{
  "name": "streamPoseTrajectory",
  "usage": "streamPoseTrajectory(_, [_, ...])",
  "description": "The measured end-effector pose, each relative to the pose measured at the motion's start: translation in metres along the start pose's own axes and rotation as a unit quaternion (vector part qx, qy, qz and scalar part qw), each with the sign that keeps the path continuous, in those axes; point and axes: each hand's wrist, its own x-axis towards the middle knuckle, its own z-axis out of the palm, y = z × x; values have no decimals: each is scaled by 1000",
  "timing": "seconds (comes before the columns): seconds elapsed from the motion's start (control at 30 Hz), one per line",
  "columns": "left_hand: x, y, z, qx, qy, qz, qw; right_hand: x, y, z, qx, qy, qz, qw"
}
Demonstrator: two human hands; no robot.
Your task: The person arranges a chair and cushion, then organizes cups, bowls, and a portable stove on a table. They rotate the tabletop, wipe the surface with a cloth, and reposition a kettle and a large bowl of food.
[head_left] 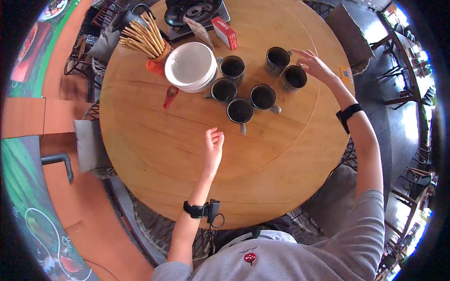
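Several dark mugs stand upright on the round wooden table (164,150). My right hand (317,68) reaches to the right-hand pair, its fingers spread. Its fingertips are right by the handle side of the rear mug (277,60) and at the rim of the nearer mug (294,78). The other mugs are grouped to the left, among them a front mug (240,111) with its handle toward me and a mug (263,97) with its handle to the right. My left hand (214,152) hovers over the table in front of them, holding nothing, fingers loosely bent and apart.
Left of the mugs sits a stack of white bowls (190,66), with a red bottle opener (170,97) in front. Behind are a holder of chopsticks (146,40), a red box (224,33) and a portable stove (194,13). Chairs (347,33) surround the table.
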Motion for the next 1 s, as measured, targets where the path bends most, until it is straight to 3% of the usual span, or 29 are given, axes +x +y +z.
streamPoseTrajectory(0.57, [1,-10,26,13,-23,24,999,10,-10,11,105,-4,52,993])
streamPoseTrajectory(1.0, [-2,-9,27,-6,-33,13,999,47,-33,30,119,6,6,993])
